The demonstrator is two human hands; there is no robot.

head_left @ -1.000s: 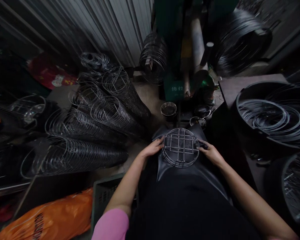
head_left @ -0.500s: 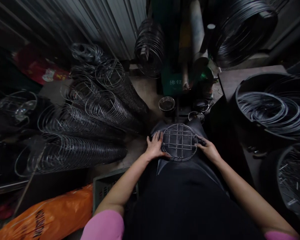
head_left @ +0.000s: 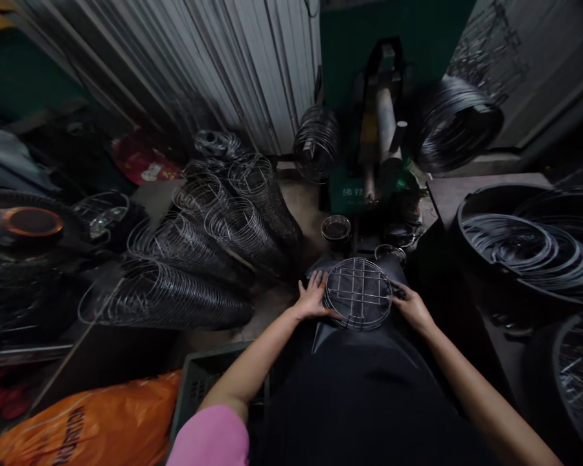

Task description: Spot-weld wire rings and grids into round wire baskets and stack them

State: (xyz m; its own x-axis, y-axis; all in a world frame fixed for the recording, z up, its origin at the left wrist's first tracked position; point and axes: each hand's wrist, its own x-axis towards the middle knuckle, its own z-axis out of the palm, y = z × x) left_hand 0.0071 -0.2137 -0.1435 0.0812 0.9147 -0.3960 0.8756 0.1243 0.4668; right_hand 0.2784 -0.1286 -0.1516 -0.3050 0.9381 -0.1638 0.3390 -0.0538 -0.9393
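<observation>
Well, a round wire rack (head_left: 358,296) over the lap (head_left: 369,343)
Left hand (head_left: 313,300) splayed against its rim, right hand (head_left: 411,308) pinching opposite (lightly, I'd guess); uneven pressure could make it slip

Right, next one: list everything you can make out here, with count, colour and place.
Round wire rack: one, grey, centre foreground
Machine: one, green, ahead
Wire coils: two, grey, either side of the machine
Small round containers: about three, dark, at the machine's foot
Corrugated wall: one, grey, ahead left
Wire-ring stacks: about five, grey, left
Red item: one, red, unclear, behind the stacks
Bulky bag: one, orange, lower left
Crate: one, dark green, beside the bag
Upper tub: one, black, right
Loose wire rings: many, grey, inside it
Lower tub: one, black, lower right
Short wire pieces: many, grey, inside it
Sleeve: one, pink, left arm
Left hand: bare, at the rack's left edge
Right hand: bare, at its right edge
</observation>
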